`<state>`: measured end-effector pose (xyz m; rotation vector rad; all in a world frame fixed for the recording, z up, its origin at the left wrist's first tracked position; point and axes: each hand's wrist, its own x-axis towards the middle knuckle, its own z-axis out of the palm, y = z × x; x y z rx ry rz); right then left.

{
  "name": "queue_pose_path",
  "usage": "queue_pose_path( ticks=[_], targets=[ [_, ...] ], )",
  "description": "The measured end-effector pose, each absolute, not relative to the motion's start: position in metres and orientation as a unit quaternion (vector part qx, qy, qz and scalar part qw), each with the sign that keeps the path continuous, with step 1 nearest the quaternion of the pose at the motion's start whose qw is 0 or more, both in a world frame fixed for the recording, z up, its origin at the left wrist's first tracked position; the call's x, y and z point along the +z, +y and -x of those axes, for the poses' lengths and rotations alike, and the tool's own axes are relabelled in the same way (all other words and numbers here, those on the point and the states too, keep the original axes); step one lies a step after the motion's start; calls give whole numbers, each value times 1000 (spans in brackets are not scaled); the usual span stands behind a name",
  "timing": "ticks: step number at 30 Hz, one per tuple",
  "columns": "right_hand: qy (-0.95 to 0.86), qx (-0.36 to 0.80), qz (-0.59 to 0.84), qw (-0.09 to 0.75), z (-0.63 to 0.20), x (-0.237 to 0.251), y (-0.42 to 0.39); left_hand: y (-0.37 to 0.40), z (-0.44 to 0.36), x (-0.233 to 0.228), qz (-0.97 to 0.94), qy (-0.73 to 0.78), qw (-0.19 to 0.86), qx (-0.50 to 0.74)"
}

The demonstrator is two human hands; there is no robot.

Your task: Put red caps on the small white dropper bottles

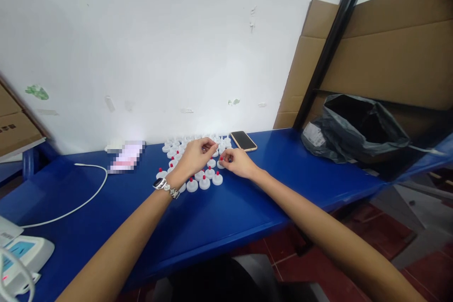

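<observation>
Several small white round caps (204, 182) lie grouped on the blue table (226, 212) near the wall; some carry a red tip, others farther back (170, 145) are plain white. My left hand (196, 155), with a metal watch at the wrist, hovers over the group with fingers curled; whether it holds a piece I cannot tell. My right hand (238, 162) pinches a small red tip (222, 159) at a white cap.
A phone (243, 140) lies face up behind the caps. A black plastic bag (354, 132) sits to the right, against brown cardboard (396, 42). A white cable (88, 193) runs to a device (24, 255) at the left edge. A blurred pink item (125, 158) lies by the wall.
</observation>
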<state>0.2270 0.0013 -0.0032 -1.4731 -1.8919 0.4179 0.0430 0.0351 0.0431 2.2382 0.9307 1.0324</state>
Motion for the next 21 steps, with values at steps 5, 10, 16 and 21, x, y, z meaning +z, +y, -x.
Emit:
queue_pose_path(
  ticks=[5, 10, 16, 21],
  targets=[
    [-721, 165, 568, 361, -229, -2, 1, 40, -47, 42, -828, 345, 242, 371],
    [-670, 103, 625, 388, -242, -2, 7, 48, -47, 39, -824, 334, 251, 383],
    [-684, 82, 642, 336, -247, -9, 21, 48, -46, 40, -816, 332, 258, 396],
    [-696, 40, 594, 401, -236, 6, 13, 49, -30, 44, -829, 344, 213, 385]
  ],
)
